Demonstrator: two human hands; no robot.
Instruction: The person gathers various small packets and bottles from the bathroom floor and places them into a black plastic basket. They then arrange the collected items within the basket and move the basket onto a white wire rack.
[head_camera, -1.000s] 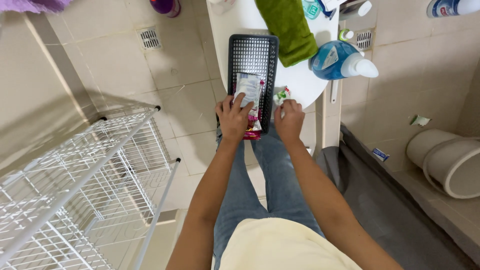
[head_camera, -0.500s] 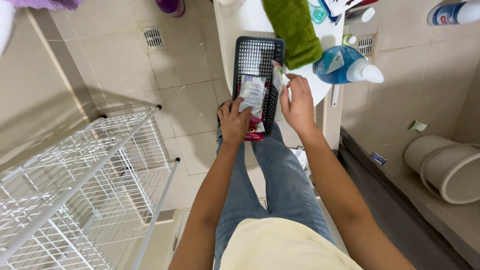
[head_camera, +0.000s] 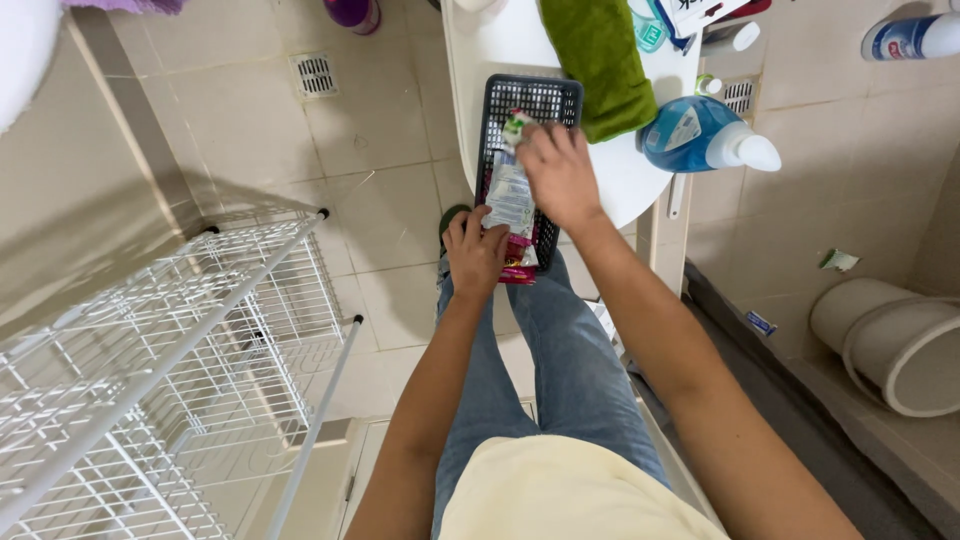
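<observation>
Rack (head_camera: 150, 370) of white wire stands well left of the black basket (head_camera: 528, 160), on the tiled floor. Towel (head_camera: 600, 60), green and folded, lies just right of the basket on the white table (head_camera: 480, 60), with a blue bottle (head_camera: 700, 135) further right. The basket sits at the table's near edge. Right hand (head_camera: 558, 175) is over the basket, fingers curled around a small green packet (head_camera: 516, 127). Left hand (head_camera: 476, 255) is at the basket's near end, fingers pinching a pale pouch (head_camera: 510, 195) with pink packets (head_camera: 515, 265) beneath.
</observation>
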